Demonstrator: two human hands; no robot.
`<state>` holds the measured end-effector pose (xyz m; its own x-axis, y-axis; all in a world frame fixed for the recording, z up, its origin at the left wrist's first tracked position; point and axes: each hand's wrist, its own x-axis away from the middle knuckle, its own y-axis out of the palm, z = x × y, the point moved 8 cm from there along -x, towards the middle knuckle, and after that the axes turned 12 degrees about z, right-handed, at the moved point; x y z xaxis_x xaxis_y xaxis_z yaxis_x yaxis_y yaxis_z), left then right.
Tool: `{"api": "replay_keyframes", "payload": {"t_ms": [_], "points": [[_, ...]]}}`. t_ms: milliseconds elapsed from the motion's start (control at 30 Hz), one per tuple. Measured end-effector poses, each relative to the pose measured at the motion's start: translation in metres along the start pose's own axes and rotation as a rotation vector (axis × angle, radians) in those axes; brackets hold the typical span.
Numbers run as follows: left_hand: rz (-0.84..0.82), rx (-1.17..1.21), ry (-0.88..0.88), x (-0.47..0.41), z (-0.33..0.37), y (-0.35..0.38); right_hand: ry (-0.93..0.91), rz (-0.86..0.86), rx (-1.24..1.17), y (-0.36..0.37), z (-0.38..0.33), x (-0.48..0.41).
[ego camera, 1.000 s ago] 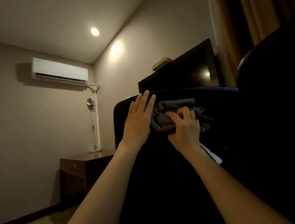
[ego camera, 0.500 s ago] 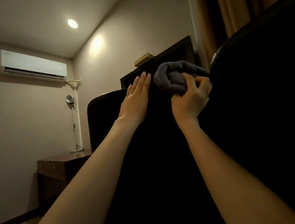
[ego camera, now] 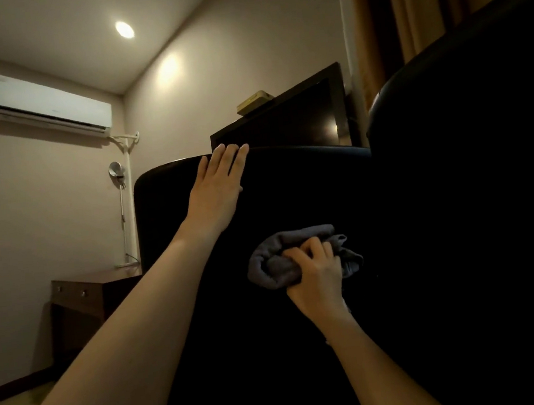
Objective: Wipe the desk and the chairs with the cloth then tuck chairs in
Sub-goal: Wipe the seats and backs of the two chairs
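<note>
the cloth (ego camera: 287,260) is gray, soft and all bunched up. the right hand (ego camera: 317,276) squeezes it against the black chair (ego camera: 292,199). the left hand (ego camera: 217,188) lies flat on the chair's top.

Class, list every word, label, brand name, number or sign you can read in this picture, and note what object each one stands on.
No text in this picture can be read.
On the air conditioner: a faint mark on its front, too small and blurred to read.
On the yellowish box at the top edge of the dark screen: no lettering can be made out.
On the cloth and the chair back: no label shows.
</note>
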<state>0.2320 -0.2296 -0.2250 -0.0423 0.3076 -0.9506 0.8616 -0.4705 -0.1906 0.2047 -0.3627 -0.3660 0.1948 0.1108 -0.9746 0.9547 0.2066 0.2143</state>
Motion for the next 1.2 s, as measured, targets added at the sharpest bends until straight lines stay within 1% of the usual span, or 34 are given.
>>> {"api": "replay_keyframes", "payload": {"t_ms": [67, 133, 233, 300, 333, 400, 467, 533, 667, 733, 800, 933, 1000, 1067, 1133, 1200], "points": [[-0.006, 0.029, -0.022, 0.004, -0.005, -0.002, -0.086, -0.034, 0.005, -0.006, -0.009, 0.012], [-0.002, 0.05, -0.05, 0.006, -0.014, -0.005, -0.087, 0.017, 0.004, -0.016, -0.011, 0.012], [0.0, 0.072, -0.122, 0.012, -0.027, -0.012, 0.051, 0.191, -0.027, -0.041, -0.014, -0.026], [-0.049, 0.111, -0.173, 0.013, -0.037, -0.013, 0.13, 0.295, 0.013, -0.056, -0.016, -0.061], [-0.075, 0.121, -0.192, 0.013, -0.042, -0.013, 0.152, 0.32, 0.047, -0.06, -0.016, -0.078], [-0.124, 0.127, -0.229, 0.012, -0.053, -0.014, 0.162, 0.312, 0.108, -0.058, -0.017, -0.103], [-0.14, 0.106, -0.25, 0.013, -0.061, -0.016, 0.102, 0.264, 0.146, -0.048, -0.018, -0.113], [-0.139, 0.059, -0.267, 0.017, -0.066, -0.017, -0.022, 0.223, 0.158, -0.038, -0.028, -0.104], [-0.118, 0.059, -0.321, 0.032, -0.058, -0.009, -0.241, 0.132, 0.158, -0.013, -0.047, -0.047], [-0.077, 0.063, -0.253, 0.043, -0.038, -0.001, -0.317, 0.083, 0.161, -0.004, -0.048, -0.01], [-0.076, 0.049, -0.178, 0.053, -0.02, 0.01, -0.338, 0.043, 0.172, -0.003, -0.047, 0.019], [-0.1, 0.018, -0.194, 0.06, -0.01, 0.027, -0.326, -0.102, 0.161, -0.001, -0.036, 0.053], [-0.089, 0.014, -0.196, 0.059, -0.007, 0.029, -0.328, -0.127, 0.146, -0.009, -0.034, 0.055], [-0.097, 0.024, -0.213, 0.057, -0.006, 0.031, -0.249, -0.037, 0.134, -0.029, -0.034, 0.033], [-0.105, 0.05, -0.237, 0.057, -0.004, 0.033, -0.1, 0.106, 0.144, -0.051, -0.026, -0.003], [-0.092, 0.053, -0.226, 0.057, -0.003, 0.033, 0.031, 0.233, 0.191, -0.073, -0.018, -0.038]]}}
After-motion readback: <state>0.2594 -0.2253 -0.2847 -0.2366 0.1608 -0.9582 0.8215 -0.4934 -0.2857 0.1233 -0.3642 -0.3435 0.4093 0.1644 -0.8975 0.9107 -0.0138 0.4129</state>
